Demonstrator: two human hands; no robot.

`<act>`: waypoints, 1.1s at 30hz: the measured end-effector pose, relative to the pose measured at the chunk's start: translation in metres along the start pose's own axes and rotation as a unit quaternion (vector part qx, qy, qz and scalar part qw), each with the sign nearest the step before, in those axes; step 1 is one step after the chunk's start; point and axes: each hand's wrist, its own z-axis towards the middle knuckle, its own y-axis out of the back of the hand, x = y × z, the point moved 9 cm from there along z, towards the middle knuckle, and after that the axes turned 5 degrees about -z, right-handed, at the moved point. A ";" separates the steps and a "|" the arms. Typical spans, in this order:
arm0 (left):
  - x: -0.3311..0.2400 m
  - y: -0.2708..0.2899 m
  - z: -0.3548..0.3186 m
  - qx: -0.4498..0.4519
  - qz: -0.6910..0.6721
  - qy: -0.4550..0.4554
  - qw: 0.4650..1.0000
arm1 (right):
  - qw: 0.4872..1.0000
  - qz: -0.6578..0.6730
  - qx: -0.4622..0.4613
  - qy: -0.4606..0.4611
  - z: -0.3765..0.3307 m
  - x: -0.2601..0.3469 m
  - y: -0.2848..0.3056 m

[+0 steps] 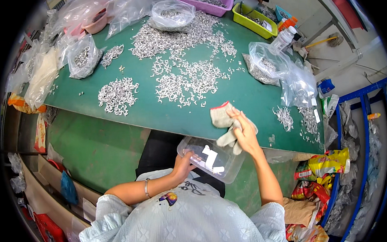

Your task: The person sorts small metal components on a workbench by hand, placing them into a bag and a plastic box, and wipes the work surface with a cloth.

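My left hand (183, 165) grips the left side of a clear plastic tub (234, 161), its fingertips over the rim. Inside the tub lie white strips (210, 158), perhaps paper or tape. The tub is at the table's near edge, in front of my body. Above the tub's far right side, my right hand (246, 134) is closed on a pale knitted work glove (221, 115) with a red cuff edge. The glove hangs bunched under my fingers, over the edge of the green table (159, 118). Nearest beyond it are piles of small curved metal pieces (188, 80).
A smaller metal pile (118, 96) lies left, and loose hooks (283, 118) lie right. Plastic bags of parts (264, 65) stand on the table. A purple basin (204, 5), a yellow-green basin (254, 20) and a white bottle (284, 37) are farther back. Blue shelving (366, 127) flanks the right.
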 end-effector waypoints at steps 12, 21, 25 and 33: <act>0.002 0.003 0.002 0.018 -0.004 -0.013 1.000 | 0.969 0.188 -0.160 -0.027 -0.026 0.010 0.055; -0.002 0.001 0.000 0.026 0.017 -0.010 0.999 | 0.989 -0.044 -0.119 -0.079 0.035 -0.032 0.044; -0.001 0.007 0.000 0.023 0.019 -0.003 1.000 | 0.996 0.009 -0.040 -0.084 -0.004 -0.002 0.022; -0.002 -0.001 -0.006 0.018 0.003 0.008 1.000 | 0.987 0.144 -0.037 -0.061 -0.064 0.022 0.028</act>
